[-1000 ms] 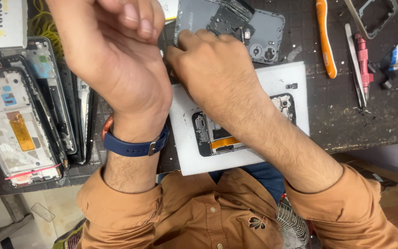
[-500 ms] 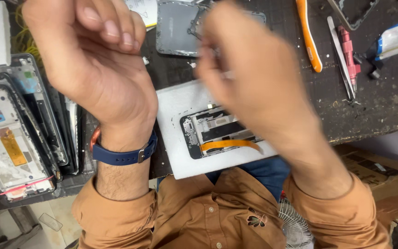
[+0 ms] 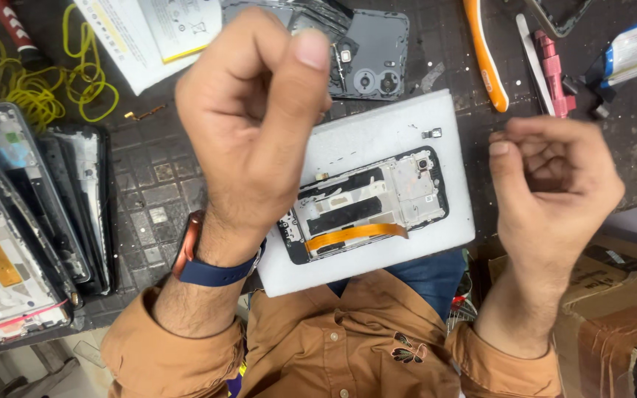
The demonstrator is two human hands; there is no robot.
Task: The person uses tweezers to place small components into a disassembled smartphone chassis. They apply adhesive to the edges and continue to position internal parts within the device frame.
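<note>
Head view: opened black phone with orange flex cable (image 3: 366, 210) lies on white foam pad (image 3: 377, 133), between raised left hand (image 3: 248, 118) and right hand (image 3: 551, 180); both loosely curled, touching nothing.

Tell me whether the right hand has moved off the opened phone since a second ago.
Yes. The right hand has pulled away to the right, off the opened phone, and now hangs curled beside the white pad.

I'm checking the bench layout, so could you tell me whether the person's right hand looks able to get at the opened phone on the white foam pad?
Probably yes. The right hand is raised, curled, beside the white foam pad, and nothing lies between it and the opened phone. The left hand hovers over the pad's other end.
</note>
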